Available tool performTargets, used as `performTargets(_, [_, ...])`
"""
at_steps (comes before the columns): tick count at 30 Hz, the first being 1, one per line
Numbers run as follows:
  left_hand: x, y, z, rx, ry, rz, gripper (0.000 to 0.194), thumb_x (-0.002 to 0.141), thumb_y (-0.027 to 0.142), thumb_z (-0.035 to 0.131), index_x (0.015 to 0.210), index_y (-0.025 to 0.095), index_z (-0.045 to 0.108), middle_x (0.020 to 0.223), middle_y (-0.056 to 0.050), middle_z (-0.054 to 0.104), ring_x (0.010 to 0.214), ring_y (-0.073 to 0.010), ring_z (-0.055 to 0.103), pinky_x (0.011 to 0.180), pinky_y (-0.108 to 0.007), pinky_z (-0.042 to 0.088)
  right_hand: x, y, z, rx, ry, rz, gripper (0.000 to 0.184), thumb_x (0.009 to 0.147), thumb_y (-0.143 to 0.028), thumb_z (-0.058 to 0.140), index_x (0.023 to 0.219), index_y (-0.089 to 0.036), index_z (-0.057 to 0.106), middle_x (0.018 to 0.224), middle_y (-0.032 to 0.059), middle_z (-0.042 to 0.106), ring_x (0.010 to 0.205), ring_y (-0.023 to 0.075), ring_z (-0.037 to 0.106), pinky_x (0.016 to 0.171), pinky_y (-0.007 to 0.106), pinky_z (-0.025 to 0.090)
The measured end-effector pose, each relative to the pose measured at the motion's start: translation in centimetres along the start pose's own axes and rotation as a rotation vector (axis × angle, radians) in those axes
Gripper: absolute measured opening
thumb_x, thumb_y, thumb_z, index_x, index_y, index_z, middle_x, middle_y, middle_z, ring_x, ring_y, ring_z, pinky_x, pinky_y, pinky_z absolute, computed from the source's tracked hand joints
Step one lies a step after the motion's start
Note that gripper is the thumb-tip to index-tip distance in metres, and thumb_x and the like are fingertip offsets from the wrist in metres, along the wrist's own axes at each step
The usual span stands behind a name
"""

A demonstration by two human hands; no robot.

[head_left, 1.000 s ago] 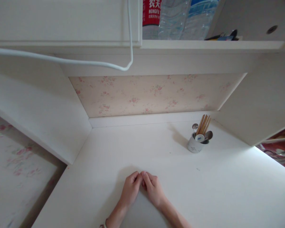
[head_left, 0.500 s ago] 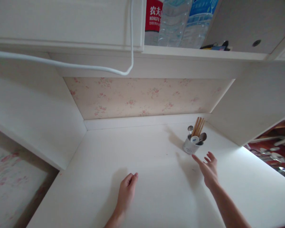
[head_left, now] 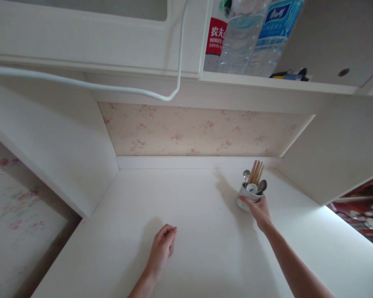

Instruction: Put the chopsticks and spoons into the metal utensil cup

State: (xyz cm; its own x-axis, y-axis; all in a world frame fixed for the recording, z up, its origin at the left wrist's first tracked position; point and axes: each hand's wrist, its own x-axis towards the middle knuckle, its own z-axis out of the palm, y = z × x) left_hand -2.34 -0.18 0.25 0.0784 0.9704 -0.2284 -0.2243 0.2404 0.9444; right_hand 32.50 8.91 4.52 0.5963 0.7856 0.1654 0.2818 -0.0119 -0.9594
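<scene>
A white utensil holder (head_left: 240, 193) with small holes in its wall stands at the back right of the white tabletop (head_left: 186, 198). Wooden chopsticks (head_left: 255, 174), a metal spoon (head_left: 262, 185), another spoon (head_left: 246, 174) and a round white piece (head_left: 252, 188) stick up from it. My right hand (head_left: 260, 211) grips the holder from the near right side, thumb across its front; the other fingers are mostly hidden behind. Off to the left, my left hand (head_left: 163, 243) hovers over the tabletop in a loose fist, with nothing visible in it.
Overhead runs a cabinet shelf (head_left: 267, 84) with plastic bottles (head_left: 240, 41) on it. A white cable (head_left: 127, 89) hangs across the upper left. Side panels (head_left: 323, 149) bound the tabletop left and right, and flowered wallpaper (head_left: 189, 130) covers the back.
My right hand has moved from just in front of the utensil holder onto it and closed around it. My left hand stays closed in about the same place. The view has tilted slightly.
</scene>
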Motion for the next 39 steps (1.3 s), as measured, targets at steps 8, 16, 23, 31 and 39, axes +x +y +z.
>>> performTargets(8, [0.1, 2.7, -0.6, -0.626, 0.001, 0.012, 0.034, 0.083, 0.037, 0.060, 0.114, 0.023, 0.059, 0.109, -0.005, 0.060, 0.086, -0.0155, 0.061, 0.069, -0.028, 0.049, -10.4, -3.7, 1.8, 0.094, -0.701, 0.129, 0.047, 0.070, -0.043, 0.074, 0.105, -0.016, 0.058, 0.093, 0.0068, 0.068, 0.085, 0.0233, 0.061, 0.072, 0.032, 0.049])
performTargets(16, [-0.2, 4.0, -1.8, -0.880, 0.085, -0.035, 0.050, 0.087, 0.047, 0.053, 0.136, 0.038, 0.043, 0.143, -0.004, 0.046, 0.124, -0.0282, 0.050, 0.094, -0.048, 0.048, -18.4, -7.5, 5.0, 0.028, -1.241, 0.148, 0.042, 0.063, -0.037, 0.078, 0.098, -0.017, 0.065, 0.083, 0.0015, 0.067, 0.073, 0.0180, 0.056, 0.060, 0.024, 0.042])
performTargets(23, [-0.4, 3.2, -1.8, -0.956, 0.098, -0.141, 0.039, 0.088, 0.041, 0.055, 0.126, 0.036, 0.052, 0.143, -0.002, 0.047, 0.119, -0.0314, 0.056, 0.084, -0.046, 0.055, -16.5, -11.3, 6.4, -0.273, -1.433, 0.159, 0.040, 0.069, -0.042, 0.073, 0.098, -0.015, 0.066, 0.083, 0.0023, 0.067, 0.072, 0.0161, 0.058, 0.054, 0.020, 0.039])
performTargets(31, [-0.6, 3.3, -1.7, -1.123, 0.050, -0.216, 0.019, 0.086, 0.036, 0.060, 0.103, 0.029, 0.064, 0.124, -0.001, 0.063, 0.111, -0.0318, 0.061, 0.089, -0.056, 0.051, -16.7, -14.4, 7.3, -0.312, -1.545, 0.210, 0.036, 0.071, -0.040, 0.071, 0.095, -0.014, 0.066, 0.082, 0.0017, 0.066, 0.072, 0.0143, 0.057, 0.057, 0.019, 0.040])
performTargets(39, [-0.1, 3.6, -2.7, -1.179, 0.202, -0.227, 0.011, 0.084, 0.021, 0.061, 0.095, 0.022, 0.063, 0.092, -0.003, 0.070, 0.077, -0.0175, 0.070, 0.062, -0.031, 0.058, -18.3, -12.8, 7.7, -0.025, -1.615, 0.592, 0.038, 0.068, -0.038, 0.070, 0.094, -0.011, 0.066, 0.076, 0.0028, 0.062, 0.060, 0.0100, 0.056, 0.054, 0.018, 0.043])
